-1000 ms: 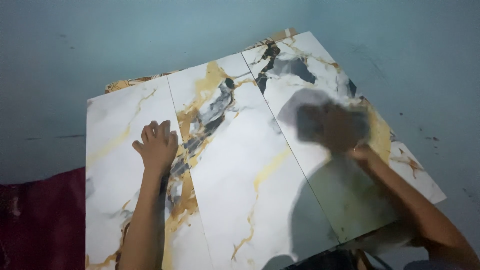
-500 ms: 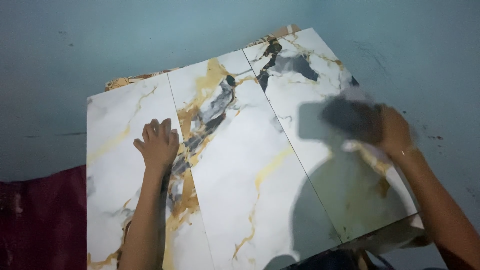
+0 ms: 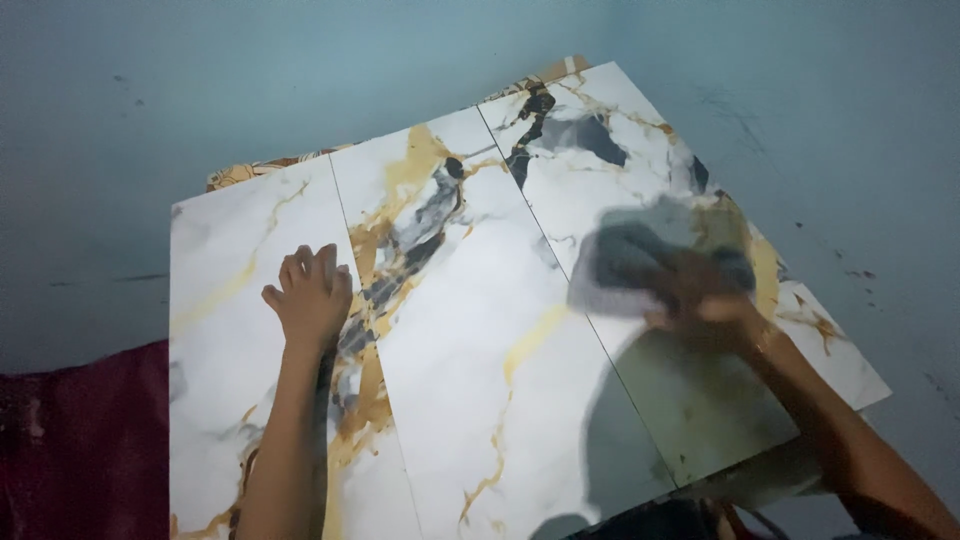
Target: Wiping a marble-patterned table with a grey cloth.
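Observation:
Three white marble-pattern tiles with gold and grey veins lie side by side on a low surface. My left hand (image 3: 310,295) rests flat, fingers apart, on the left tile (image 3: 230,330) near its seam with the middle tile (image 3: 470,330). My right hand (image 3: 715,305), blurred by motion, grips a grey cloth (image 3: 630,260) and presses it on the right tile (image 3: 620,170). The cloth lies close to the seam between the middle and right tiles.
A blue-green wall (image 3: 300,70) rises behind the tiles. A dark red fabric (image 3: 80,440) lies at the lower left. A patterned brown edge (image 3: 270,165) shows behind the tiles' far side. A dark object (image 3: 660,520) sits below the tiles' near edge.
My right hand swept the cloth to the right edge of the right tile, then back left toward the seam. My left hand has stayed in place.

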